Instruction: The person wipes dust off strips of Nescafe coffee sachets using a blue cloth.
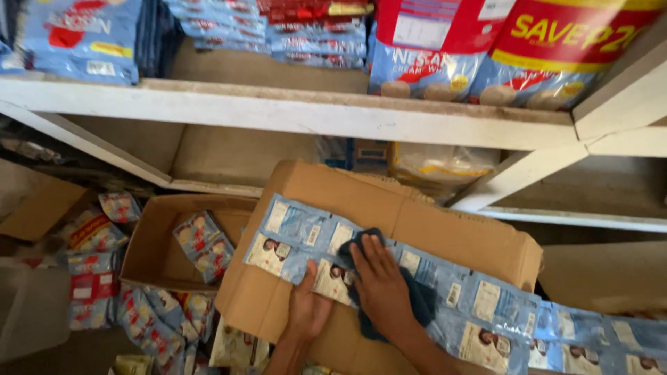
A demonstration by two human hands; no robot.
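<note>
Two bare hands work low in the middle of the frame. The right hand [381, 288] lies flat, fingers spread, pressing a dark blue cloth [410, 298] onto a long strip of blue sachets [451, 298]; it closes on nothing, only pushes down, likely to rub the packets. Just left of it, the left hand [309, 309] rests open-palmed on the strip's near edge, apparently pinning it so it does not slide. The strip runs from the centre toward the lower right corner, two sachets wide, draped over one large closed cardboard box [445, 236] serving as a worktop; the exact sachet count is unclear, since the cloth and hands hide some. Left of it stands one smaller open carton [156, 243] with a few sachets inside, and more loose sachets [160, 312] lie heaped at the lower left. Farther off, a white wooden shelf [299, 114] crosses the upper frame, carrying big blue-and-red bags [500, 48] stacked above, at least two at upper right.
</note>
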